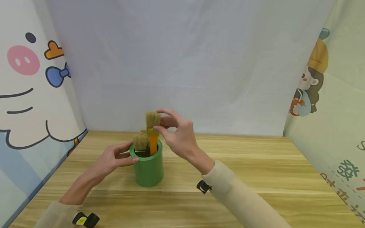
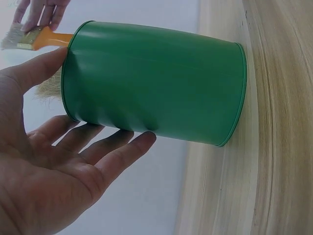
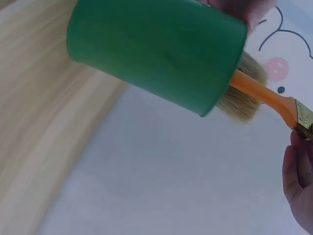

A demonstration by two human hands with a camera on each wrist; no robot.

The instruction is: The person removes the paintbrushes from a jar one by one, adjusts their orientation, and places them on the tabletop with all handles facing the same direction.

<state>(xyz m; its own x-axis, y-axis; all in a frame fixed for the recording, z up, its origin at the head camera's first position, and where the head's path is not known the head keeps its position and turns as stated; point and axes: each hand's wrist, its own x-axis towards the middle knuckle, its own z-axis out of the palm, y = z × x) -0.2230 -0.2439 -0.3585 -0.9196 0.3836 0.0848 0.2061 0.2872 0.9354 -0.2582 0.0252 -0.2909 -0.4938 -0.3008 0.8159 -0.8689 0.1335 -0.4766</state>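
Note:
A green cylindrical holder (image 1: pixel 149 172) stands upright on the wooden table. My left hand (image 1: pixel 111 158) holds it near the rim, the thumb on the near side and the fingers along the far side, as the left wrist view shows. Above the opening, my right hand (image 1: pixel 181 134) pinches a paintbrush (image 1: pixel 153 142) at its metal band, bristles up. Its orange handle (image 3: pixel 266 94) reaches down into the holder, where the lower end is hidden. Other paintbrushes (image 1: pixel 141 141) with pale bristles stand inside, bristles up, beside the left fingertips.
The wooden table (image 1: pixel 242 177) runs out to both sides of the holder. A plain pale cloth (image 1: pixel 182 63) hangs behind it. Printed cartoon curtains flank the table, one at the left (image 1: pixel 25 95) and one at the right (image 1: pixel 328 133).

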